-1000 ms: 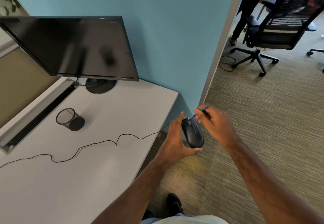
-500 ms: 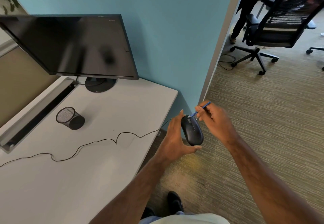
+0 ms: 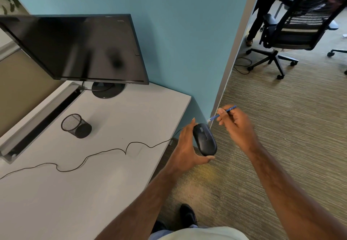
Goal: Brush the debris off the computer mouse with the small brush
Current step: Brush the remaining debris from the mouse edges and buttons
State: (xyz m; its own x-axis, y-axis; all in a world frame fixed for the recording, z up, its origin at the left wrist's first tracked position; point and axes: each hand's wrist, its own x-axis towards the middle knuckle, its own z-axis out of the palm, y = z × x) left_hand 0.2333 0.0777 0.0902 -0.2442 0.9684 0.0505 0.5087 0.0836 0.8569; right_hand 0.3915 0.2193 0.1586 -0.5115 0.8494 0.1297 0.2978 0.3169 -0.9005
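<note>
Black and smooth, the light, hard-shelled computer mouse sits cradled off the desk's edge in the left hand, best gripped by its sides, while the right hand pinches the small brush just above its front.

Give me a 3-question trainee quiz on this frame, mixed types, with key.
1. True or false: the mouse is resting on the desk.
2. Which hand has the small brush in its grip? A) left B) right C) neither
3. Fill in: the mesh pen cup on the desk lies on its ____.

Key:
1. False; the left hand holds it out past the desk edge, above the carpet.
2. B; the right hand pinches it.
3. side
</note>
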